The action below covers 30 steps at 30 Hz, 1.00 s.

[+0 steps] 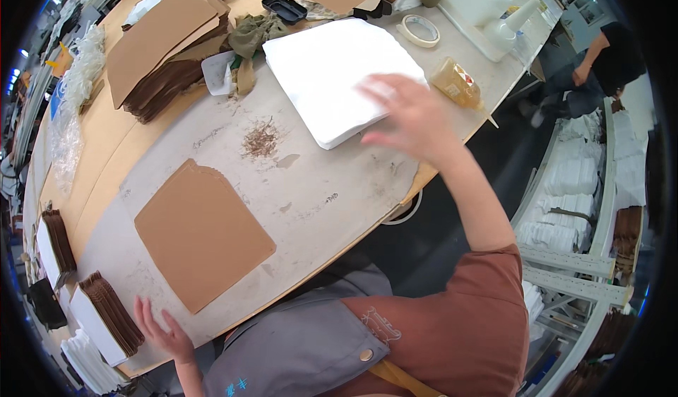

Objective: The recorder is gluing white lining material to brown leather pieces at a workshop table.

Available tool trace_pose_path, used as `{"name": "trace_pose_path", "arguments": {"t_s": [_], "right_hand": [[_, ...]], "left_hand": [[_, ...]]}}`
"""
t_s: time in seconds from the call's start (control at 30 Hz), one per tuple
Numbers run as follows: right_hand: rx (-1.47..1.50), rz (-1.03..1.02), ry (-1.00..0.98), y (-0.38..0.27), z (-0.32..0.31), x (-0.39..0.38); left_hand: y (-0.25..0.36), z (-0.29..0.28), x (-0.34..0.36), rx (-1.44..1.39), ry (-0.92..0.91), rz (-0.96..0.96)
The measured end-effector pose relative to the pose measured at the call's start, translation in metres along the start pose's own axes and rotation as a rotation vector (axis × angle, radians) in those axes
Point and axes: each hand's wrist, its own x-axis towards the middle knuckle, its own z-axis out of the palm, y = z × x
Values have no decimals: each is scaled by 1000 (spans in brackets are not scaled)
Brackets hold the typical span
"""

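Over the near right corner of a thick white stack of sheets (332, 65) is my right hand (413, 118), blurred by motion. Its thumb and fingers are apart, and nothing shows between them. Whether it touches the stack I cannot tell. My left hand (164, 332) is at the table's near edge with fingers spread, holding nothing, beside an upright stack of brown and white pieces (106, 316). Between my hands lies a flat brown panel (205, 234) with one notched, curved edge, on the grey table covering (311, 192).
Farther back stand a tall pile of brown panels (162, 44), crumpled olive cloth (254, 33) and a black tray (284, 7). At right are a tape roll (418, 31), an amber bottle (455, 83) and a white container (473, 5). Brown scraps (261, 138) dot the table. A person (590, 72) stands beyond a rack (572, 263).
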Motion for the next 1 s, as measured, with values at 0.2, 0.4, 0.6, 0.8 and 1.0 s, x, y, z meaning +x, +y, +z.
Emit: {"name": "trace_pose_path", "arguments": {"t_s": [0.2, 0.4, 0.6, 0.8, 1.0], "right_hand": [[70, -179, 43, -24, 49, 3], [185, -153, 135, -41, 32, -9], [426, -168, -79, -49, 2, -12], [458, -188, -70, -45, 5, -17], [441, -194, -30, -42, 10, -17]], "left_hand": [[48, 26, 39, 11, -93, 524], [77, 35, 50, -116, -126, 630], [85, 36, 59, -170, -140, 666], [110, 42, 81, -278, -152, 768], [159, 58, 119, -418, -199, 949]]}}
